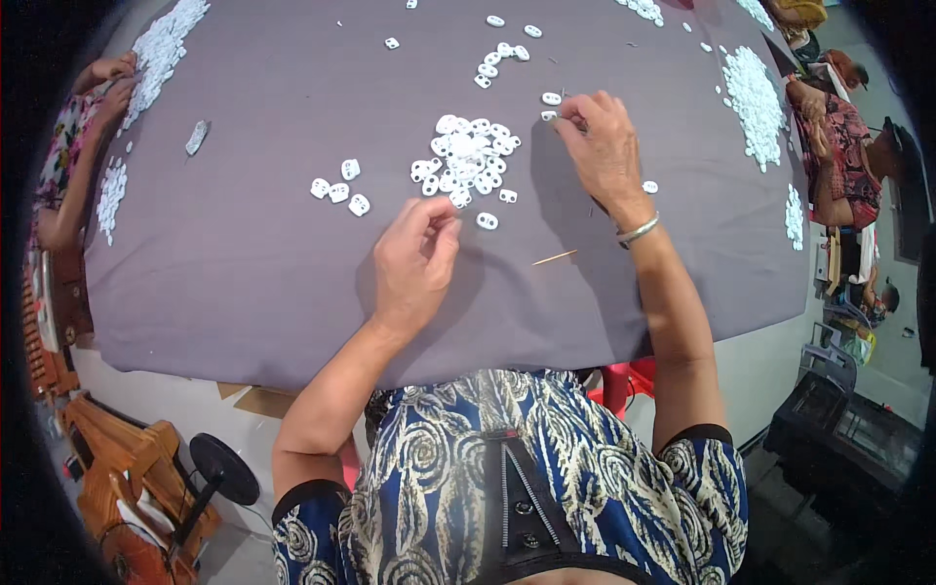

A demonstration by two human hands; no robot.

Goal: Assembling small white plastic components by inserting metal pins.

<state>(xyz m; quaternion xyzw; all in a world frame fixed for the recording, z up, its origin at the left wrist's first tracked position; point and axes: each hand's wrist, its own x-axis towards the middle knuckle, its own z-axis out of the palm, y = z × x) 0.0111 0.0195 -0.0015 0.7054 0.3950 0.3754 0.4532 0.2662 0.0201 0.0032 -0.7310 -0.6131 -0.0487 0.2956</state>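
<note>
A loose heap of small white oval cord locks (pixel 473 148), each with two dark holes, lies in the middle of the grey cloth. My left hand (pixel 414 258) is at the near edge of this heap, fingers curled and thumb drawn in to the index finger. One white cord lock (pixel 459 198) is right by its fingertips; anything inside the pinch is hidden. To the right of the heap, my right hand (pixel 603 146) has its thumb and index finger closed on a white cord lock (pixel 548 115). Just beyond that sits another cord lock (pixel 551 98).
Several cord locks (pixel 339 192) lie left of the heap, others (pixel 490 64) beyond it. A wooden toothpick (pixel 555 257) rests nearby. Bigger white piles (pixel 753 107) (pixel 161 54) spread before people seated at both sides. A small crumpled packet (pixel 197 136) lies at left.
</note>
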